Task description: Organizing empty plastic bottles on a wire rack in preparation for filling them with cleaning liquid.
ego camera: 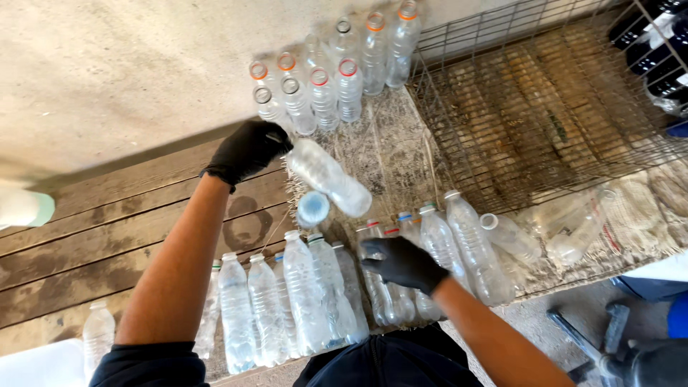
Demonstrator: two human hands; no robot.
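Clear plastic bottles, near row (287, 308): about six upright at the table's front edge, caps on. Right hand (401, 264), black-gloved, closed around the top of one bottle in a second cluster (430, 251) of roughly six, some leaning, two lying flat. Left hand (247, 149), black-gloved, grasping one uncapped bottle (326, 175) held tilted above the wooden table (107, 236). Wire cage (545, 107): one, far right, on sacking. Far group (322, 79): about ten upright uncapped bottles with coloured neck rings.

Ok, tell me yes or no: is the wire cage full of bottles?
No. The wire cage shows only its bare mesh floor inside, while the clear plastic bottles stand outside it on the bench.
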